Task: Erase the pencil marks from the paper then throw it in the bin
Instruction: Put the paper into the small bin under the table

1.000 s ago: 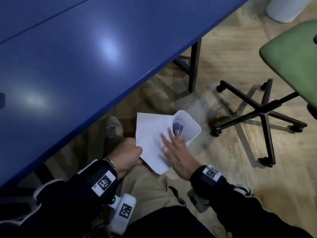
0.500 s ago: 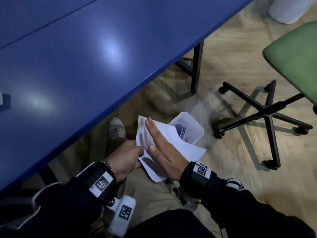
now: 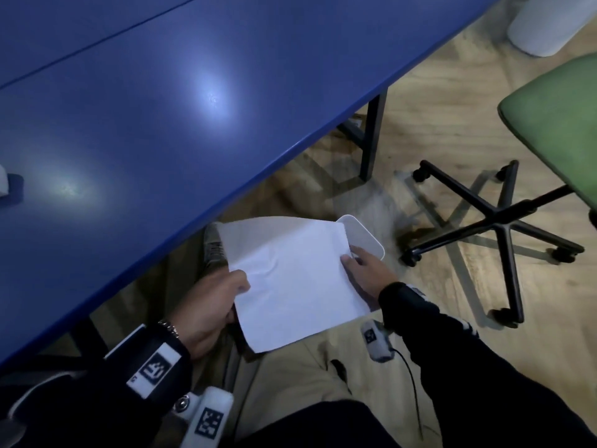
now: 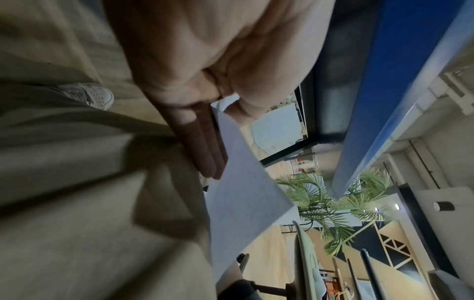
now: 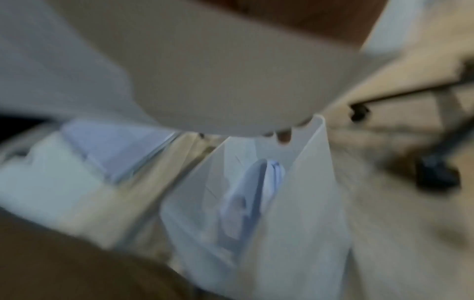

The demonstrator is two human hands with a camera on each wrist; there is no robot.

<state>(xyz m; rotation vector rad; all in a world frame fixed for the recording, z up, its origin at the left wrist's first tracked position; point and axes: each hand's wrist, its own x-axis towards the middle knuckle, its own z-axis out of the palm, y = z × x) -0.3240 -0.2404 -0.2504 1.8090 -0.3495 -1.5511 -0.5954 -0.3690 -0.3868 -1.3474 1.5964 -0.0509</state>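
Nearest, at 6 o'clock of the head view: dark sleeves with white square-patterned tags, and beige cloth trousers (image 3: 290, 383), softly creased, across the lap.

Just above, held over the knees: a white sheet of paper (image 3: 290, 276), thin and matte, roughly rectangular, slightly rumpled at the middle, with no pencil marks discernible on the upper face. At its 9 o'clock edge, left hand (image 3: 206, 312) pinching the sheet, thumb on top; in the left wrist view, straight fingers (image 4: 205, 154) lying flat beneath the underside. At its 3 o'clock edge, right hand (image 3: 365, 270) gripping the sheet, thumb on top and the rest tucked under; right wrist view too smeared to add detail on the grip.

Beyond the right hand, at 1 o'clock of the paper: a white bin (image 3: 365, 234), smooth plastic, rounded-square rim, standing on the floor, partly covered by the sheet's far corner; pale bluish folded sheets visible inside in the right wrist view.

Farther, from 9 to 12 o'clock: a glossy blue tabletop (image 3: 193, 108) with soft light reflections, on a dark metal leg. At 3 o'clock: a green fabric chair (image 3: 555, 121) on a black five-star castor base, over pale wood-grain flooring (image 3: 436, 76).
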